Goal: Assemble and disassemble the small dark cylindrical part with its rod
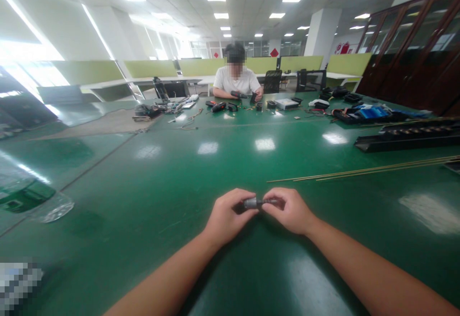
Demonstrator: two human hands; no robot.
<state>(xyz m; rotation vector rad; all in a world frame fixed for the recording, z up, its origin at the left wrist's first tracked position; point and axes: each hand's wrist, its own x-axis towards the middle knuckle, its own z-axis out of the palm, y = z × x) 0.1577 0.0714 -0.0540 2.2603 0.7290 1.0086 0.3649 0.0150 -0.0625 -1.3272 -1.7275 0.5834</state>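
Note:
Above the near part of the green table, my left hand (230, 210) is closed round a small grey cylinder (251, 203). A thin dark shaft (270, 201) sticks out of its right end. My right hand (289, 209) pinches this shaft between thumb and fingers, with the fingertips close to those of my left hand. The piece lies roughly level, and its left end is hidden in my left palm. It is too small and blurred to tell its exact kind.
Thin brass-coloured rods (345, 172) and a long black rail (402, 138) lie at right on the green table (172, 172). A clear plastic bottle (39, 201) lies at left. Across the table, a person (235, 78) holds a power tool among scattered tools and parts.

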